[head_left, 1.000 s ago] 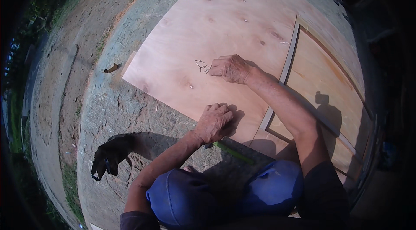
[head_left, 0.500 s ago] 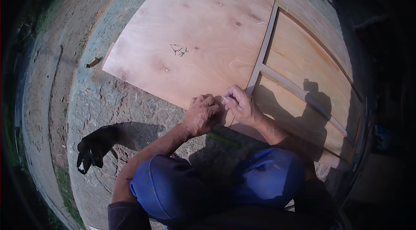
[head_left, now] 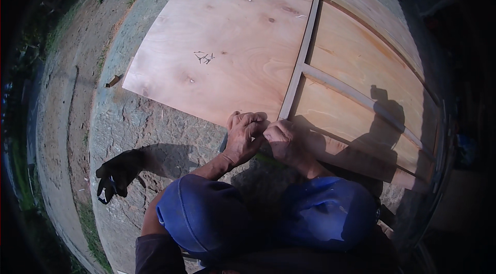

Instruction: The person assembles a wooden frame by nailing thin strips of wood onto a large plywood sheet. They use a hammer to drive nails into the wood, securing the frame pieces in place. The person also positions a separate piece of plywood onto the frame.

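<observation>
My left hand (head_left: 244,137) is curled closed at the near edge of a large plywood sheet (head_left: 227,21). Right beside it, my right hand (head_left: 282,139) is closed too, at the near end of a wooden frame strip (head_left: 293,88). The two hands almost touch, and what their fingers hold is hidden. A dark edge of something shows on the outer side of my left hand, too little to name. Under the hands, a yellow-green strip (head_left: 266,158) is partly visible. A small pile of nails (head_left: 204,57) lies on the plywood, beyond my left hand.
The slatted wooden frame with a panel (head_left: 346,41) lies over the right part of the sheet. A black bag-like object (head_left: 120,173) stands on the rough concrete (head_left: 160,124) at left. A small brown box (head_left: 112,81) sits near the sheet's left corner. My blue-clad knees (head_left: 206,217) are below.
My right hand has turned down and closed further; the small pale thing at its fingertips is now hidden. Both hands sit slightly nearer the frame strip's end. The view has shifted a little.
</observation>
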Demonstrator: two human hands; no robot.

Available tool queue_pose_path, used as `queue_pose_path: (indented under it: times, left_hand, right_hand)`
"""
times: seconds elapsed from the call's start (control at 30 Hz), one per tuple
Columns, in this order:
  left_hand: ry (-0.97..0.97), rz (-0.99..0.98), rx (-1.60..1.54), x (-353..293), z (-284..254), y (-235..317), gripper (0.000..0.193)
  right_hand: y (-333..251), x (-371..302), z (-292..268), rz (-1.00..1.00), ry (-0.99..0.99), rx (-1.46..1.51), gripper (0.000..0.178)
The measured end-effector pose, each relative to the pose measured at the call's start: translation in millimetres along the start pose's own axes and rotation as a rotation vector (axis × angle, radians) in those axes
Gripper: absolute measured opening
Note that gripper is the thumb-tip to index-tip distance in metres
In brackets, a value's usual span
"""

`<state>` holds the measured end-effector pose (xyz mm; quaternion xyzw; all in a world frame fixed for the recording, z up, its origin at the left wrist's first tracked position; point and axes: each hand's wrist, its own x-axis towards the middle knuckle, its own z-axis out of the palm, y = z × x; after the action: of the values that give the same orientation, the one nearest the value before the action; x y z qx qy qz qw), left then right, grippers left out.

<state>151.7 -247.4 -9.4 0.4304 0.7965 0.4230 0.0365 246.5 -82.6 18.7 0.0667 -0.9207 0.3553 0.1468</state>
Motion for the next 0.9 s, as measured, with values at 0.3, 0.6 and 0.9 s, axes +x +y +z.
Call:
queue_pose_path:
  times: [0.3, 0.6, 0.9]
  left_hand:
    - [-0.019, -0.007, 0.093, 2.5, 7.2, 7.0, 0.023]
    - [-0.046, -0.083, 0.155, 3.3, 5.5, 11.0, 0.027]
    - [-0.051, -0.055, 0.070, 5.4, 12.1, 11.7, 0.020]
  right_hand:
    - [2.4, -7.0, 1.1, 0.067, 0.150, 0.118, 0.006]
    - [12.3, -19.4, 8.0, 0.058, 0.016, 0.113, 0.019]
    - [10.4, -27.0, -11.7, 0.149, 0.004, 0.197, 0.025]
